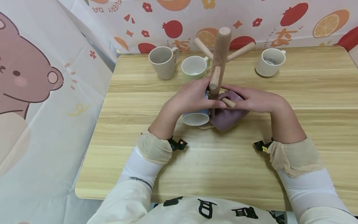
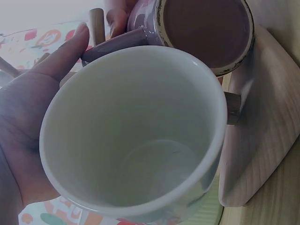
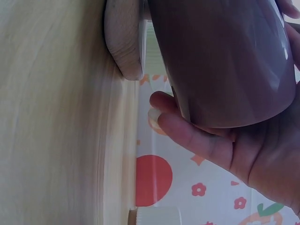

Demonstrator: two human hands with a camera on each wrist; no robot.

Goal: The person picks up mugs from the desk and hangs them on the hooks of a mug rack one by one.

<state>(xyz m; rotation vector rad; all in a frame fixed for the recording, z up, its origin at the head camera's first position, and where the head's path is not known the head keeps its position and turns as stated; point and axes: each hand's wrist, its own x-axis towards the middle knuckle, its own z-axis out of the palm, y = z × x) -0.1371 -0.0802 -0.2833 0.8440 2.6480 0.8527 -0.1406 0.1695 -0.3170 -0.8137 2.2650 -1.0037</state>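
A wooden mug rack with several pegs stands in the middle of the table. My right hand grips a purple mug, tilted at the rack's lower right; its handle is around a low peg. My left hand holds the rack's post, with the thumb across the front near the purple mug's handle; its other fingers are mostly hidden. Under that hand a blue mug lies sideways against the rack, its white inside facing the left wrist camera.
Behind the left hand stand a grey mug and a pale green mug. A white mug is at the back right. A fruit-patterned cloth hangs along the table's far edge.
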